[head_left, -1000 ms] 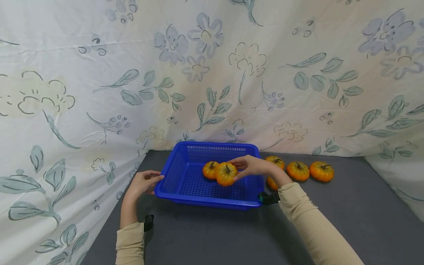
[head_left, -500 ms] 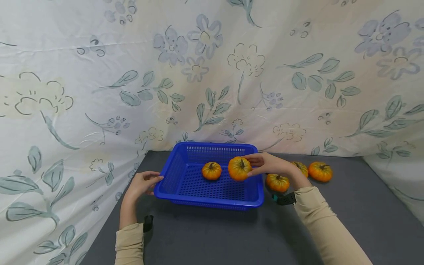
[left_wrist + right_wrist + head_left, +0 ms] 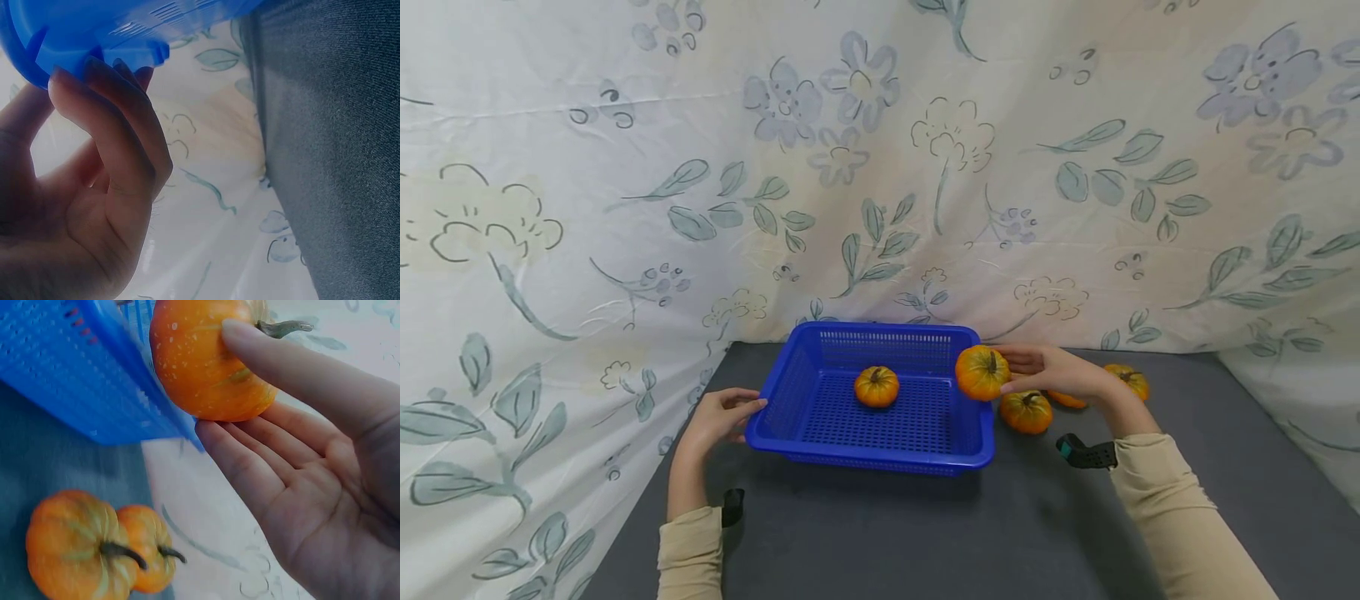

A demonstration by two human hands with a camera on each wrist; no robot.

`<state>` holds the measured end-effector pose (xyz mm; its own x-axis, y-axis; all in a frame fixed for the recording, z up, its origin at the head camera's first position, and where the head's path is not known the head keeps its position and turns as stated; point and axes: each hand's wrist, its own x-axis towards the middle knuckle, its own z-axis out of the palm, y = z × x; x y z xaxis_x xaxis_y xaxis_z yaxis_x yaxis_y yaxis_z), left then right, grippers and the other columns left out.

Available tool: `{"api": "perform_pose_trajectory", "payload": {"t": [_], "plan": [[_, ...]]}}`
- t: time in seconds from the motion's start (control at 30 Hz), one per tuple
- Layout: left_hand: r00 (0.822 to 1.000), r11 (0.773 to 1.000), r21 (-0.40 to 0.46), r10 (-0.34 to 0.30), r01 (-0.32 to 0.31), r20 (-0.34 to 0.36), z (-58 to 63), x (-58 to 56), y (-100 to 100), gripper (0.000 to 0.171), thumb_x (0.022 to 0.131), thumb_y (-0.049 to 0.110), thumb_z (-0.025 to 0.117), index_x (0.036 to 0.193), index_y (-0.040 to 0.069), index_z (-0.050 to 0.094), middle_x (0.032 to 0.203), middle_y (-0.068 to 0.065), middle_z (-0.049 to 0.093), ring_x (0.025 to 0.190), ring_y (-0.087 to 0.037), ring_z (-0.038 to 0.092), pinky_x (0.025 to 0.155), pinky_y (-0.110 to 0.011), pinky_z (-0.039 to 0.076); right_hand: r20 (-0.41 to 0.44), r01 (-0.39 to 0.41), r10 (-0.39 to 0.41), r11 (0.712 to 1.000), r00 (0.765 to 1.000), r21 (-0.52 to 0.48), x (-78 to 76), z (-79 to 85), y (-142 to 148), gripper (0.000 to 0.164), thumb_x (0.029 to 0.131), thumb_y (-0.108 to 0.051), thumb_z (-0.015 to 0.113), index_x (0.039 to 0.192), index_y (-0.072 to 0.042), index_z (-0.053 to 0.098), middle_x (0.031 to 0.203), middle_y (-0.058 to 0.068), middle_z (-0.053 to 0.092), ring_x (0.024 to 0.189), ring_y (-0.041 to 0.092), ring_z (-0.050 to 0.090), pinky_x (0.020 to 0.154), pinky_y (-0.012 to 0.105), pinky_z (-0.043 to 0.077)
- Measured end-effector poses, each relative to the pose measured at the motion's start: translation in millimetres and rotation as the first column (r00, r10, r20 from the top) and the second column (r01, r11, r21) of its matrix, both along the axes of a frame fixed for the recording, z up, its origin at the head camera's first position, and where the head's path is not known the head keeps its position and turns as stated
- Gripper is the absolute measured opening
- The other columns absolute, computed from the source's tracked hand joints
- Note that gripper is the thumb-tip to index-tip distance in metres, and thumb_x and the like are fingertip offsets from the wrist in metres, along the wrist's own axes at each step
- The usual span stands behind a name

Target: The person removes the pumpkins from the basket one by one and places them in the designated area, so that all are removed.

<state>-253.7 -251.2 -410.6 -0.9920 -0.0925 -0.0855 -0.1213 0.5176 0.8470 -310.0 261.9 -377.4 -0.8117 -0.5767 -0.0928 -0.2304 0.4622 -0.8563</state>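
Observation:
A small orange pumpkin (image 3: 982,372) is held by my right hand (image 3: 1056,372) over the right rim of the blue plastic basket (image 3: 868,460). In the right wrist view the thumb lies on the side of this pumpkin (image 3: 200,362) near its stem, with the fingers beneath it. My left hand (image 3: 722,417) grips the basket's left rim, thumb on top. Seen from the left wrist, its fingers (image 3: 119,131) curl under the basket edge (image 3: 28,65). Another pumpkin (image 3: 876,387) sits on the basket floor, near the middle.
Right of the basket, a pumpkin (image 3: 1026,412) stands close to its wall on the dark grey table (image 3: 865,533). Another pumpkin (image 3: 1067,401) is partly hidden by the right hand, and a further pumpkin (image 3: 1129,379) lies behind the forearm. A floral cloth (image 3: 850,208) hangs behind.
My right hand has carried the pumpkin rightward from beside the one in the basket to above the right rim. The left hand has stayed on the left rim.

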Motion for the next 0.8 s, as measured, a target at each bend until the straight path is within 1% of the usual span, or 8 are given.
{"api": "perform_pose_trajectory", "payload": {"t": [0.13,0.23,0.33,0.43,0.57,0.8], "plan": [[1.0,1.0,0.006,-0.002,0.002,0.006,0.1,0.4,-0.7,0.051,0.093,0.029,0.067,0.129,-0.005,0.057,0.116,-0.026,0.066,0.083,-0.015,0.069,0.063,-0.031,0.061,0.02,0.046,-0.047,0.999,0.999,0.019,3.9,0.3,11.2,0.077,0.089,-0.031,0.071,0.152,-0.008,0.032,0.157,0.02,0.031,0.145,0.041,0.028,0.115,0.057,0.032],[1.0,1.0,0.013,-0.002,0.002,0.01,0.1,0.3,-1.0,0.051,0.093,0.029,0.067,0.129,-0.005,0.057,0.115,-0.025,0.066,0.082,-0.014,0.069,0.063,-0.031,0.061,0.046,0.068,-0.068,0.998,0.997,0.008,6.8,-1.6,20.9,0.078,0.09,-0.03,0.071,0.152,-0.007,0.031,0.158,0.021,0.029,0.146,0.042,0.027,0.114,0.055,0.034],[1.0,1.0,0.014,-0.004,0.004,0.012,0.1,0.1,-1.1,0.051,0.093,0.03,0.067,0.129,-0.005,0.057,0.114,-0.025,0.066,0.082,-0.014,0.069,0.063,-0.031,0.061,0.063,0.082,-0.081,0.997,0.995,-0.003,8.6,-5.6,32.3,0.078,0.091,-0.028,0.069,0.152,-0.003,0.029,0.158,0.023,0.028,0.146,0.043,0.027,0.113,0.053,0.037],[1.0,1.0,0.011,-0.007,0.007,0.011,0.4,-0.3,-1.1,0.052,0.092,0.031,0.067,0.129,-0.005,0.057,0.115,-0.024,0.066,0.082,-0.014,0.069,0.064,-0.032,0.061,0.066,0.094,-0.094,0.996,0.993,0.009,9.6,-10.0,44.6,0.079,0.092,-0.028,0.068,0.153,0.0,0.026,0.158,0.025,0.025,0.145,0.044,0.026,0.112,0.052,0.037],[1.0,1.0,0.007,-0.01,0.01,0.007,0.9,-1.1,-1.5,0.052,0.092,0.032,0.067,0.129,-0.004,0.058,0.115,-0.024,0.066,0.083,-0.013,0.068,0.064,-0.033,0.061,0.064,0.113,-0.116,0.993,0.991,0.041,11.2,-15.5,60.2,0.08,0.093,-0.03,0.066,0.153,0.0,0.023,0.159,0.026,0.022,0.145,0.045,0.025,0.112,0.053,0.037],[1.0,1.0,0.009,-0.011,0.011,0.004,0.8,-1.5,-1.9,0.051,0.092,0.031,0.067,0.128,-0.004,0.058,0.113,-0.023,0.067,0.082,-0.013,0.068,0.064,-0.033,0.061,0.106,0.13,-0.138,0.989,0.985,0.077,14.0,-29.4,84.7,0.081,0.095,-0.031,0.063,0.154,0.001,0.018,0.16,0.027,0.016,0.146,0.046,0.019,0.112,0.054,0.037]]}}
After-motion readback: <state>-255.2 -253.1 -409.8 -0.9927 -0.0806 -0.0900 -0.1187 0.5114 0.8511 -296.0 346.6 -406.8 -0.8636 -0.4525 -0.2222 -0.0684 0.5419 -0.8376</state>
